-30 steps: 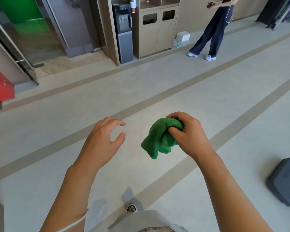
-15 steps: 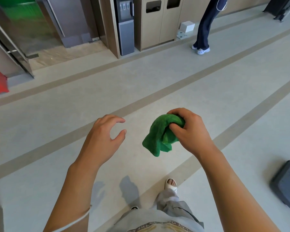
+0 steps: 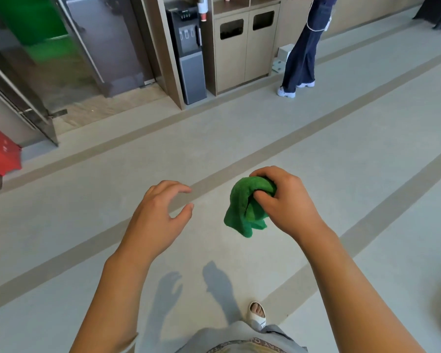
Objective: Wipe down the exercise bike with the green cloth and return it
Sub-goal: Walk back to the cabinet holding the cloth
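We see the green cloth [image 3: 246, 207] bunched up in mid-air above the floor, a little right of the middle of the view. Its upper part is gathered into a ball and its lower folds hang loose below. Our right hand [image 3: 284, 200] grips it from the right side: the fingers curl over the top of the bundle and the thumb presses into its side, so the cloth is pinched firmly between them.

Our left hand [image 3: 158, 220] hovers just beside the cloth, to its left, without touching it. Its fingers are loosely curved and its thumb stands apart from them, leaving a wide gap; it holds nothing.

Below the hands, their shadows fall on the pale floor [image 3: 87, 200], which is crossed by darker diagonal bands. A foot in a light sandal [image 3: 257, 313] shows near the bottom edge, above a grey garment.

Farther off, against the back wall, a dark water dispenser [image 3: 189, 54] stands just beside a wooden cabinet with two bin openings [image 3: 242, 52]. Another person in wide dark trousers and white shoes [image 3: 301, 52] stands to the right of the cabinet, seen only from the waist down. At the left edge there is a red object [image 3: 0, 154] near a glass door [image 3: 36, 59].
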The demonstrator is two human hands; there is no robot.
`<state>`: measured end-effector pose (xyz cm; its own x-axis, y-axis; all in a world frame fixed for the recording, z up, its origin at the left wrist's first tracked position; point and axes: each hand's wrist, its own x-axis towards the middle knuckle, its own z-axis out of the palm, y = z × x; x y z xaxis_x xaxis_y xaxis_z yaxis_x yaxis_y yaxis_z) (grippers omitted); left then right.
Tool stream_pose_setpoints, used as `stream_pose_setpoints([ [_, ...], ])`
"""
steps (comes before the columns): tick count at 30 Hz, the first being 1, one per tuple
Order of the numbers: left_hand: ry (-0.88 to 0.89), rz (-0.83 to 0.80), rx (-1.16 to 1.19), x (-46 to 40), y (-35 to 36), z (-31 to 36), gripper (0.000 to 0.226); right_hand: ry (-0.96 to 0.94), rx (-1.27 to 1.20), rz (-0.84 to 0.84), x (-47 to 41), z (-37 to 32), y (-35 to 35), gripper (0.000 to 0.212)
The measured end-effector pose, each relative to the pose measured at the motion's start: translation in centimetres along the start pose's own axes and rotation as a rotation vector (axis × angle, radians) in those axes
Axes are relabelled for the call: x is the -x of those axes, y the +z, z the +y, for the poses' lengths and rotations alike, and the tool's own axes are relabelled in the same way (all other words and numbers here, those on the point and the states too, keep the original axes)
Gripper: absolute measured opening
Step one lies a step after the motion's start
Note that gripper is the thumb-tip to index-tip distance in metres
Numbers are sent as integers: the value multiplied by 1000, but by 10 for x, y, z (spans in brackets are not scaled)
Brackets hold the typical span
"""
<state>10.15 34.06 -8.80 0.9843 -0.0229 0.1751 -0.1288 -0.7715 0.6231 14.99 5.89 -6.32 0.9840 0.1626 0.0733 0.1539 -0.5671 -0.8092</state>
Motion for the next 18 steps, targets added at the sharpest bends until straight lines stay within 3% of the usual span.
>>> stream_pose_setpoints([
  [8,-40,-6,-23,-78,34,29,22,-17,-31,-48,-78,36,-37,30],
  [18,-69,-56,-55,-163,50,13,23,7,-62,-70,-160,63,-33,29],
])
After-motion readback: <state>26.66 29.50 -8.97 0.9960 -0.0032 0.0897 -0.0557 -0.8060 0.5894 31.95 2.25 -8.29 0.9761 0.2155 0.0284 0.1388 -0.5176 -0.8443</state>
